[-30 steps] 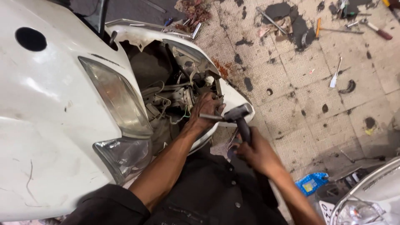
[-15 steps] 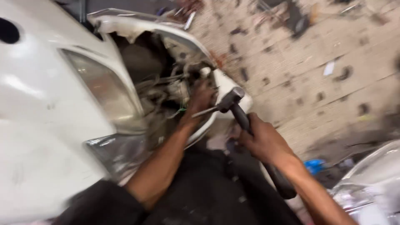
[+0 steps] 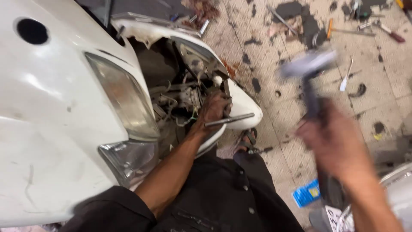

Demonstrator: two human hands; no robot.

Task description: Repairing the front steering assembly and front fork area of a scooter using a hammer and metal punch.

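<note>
R hand (image 3: 339,144) blurred w/ hammer (image 3: 310,73), L hand (image 3: 213,109) gripping metal rod (image 3: 229,120)

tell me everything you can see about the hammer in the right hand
The hammer is raised in the air over the tiled floor, away from the white scooter body. It is blurred by motion. Its head looks like grey metal, set crosswise on top of a dark, straight handle that runs down into the right hand, which grips it near the lower end. The handle stands close to upright, head topmost. Only that hand touches it. Finer details, such as the shape of the head's faces, cannot be made out.
</note>
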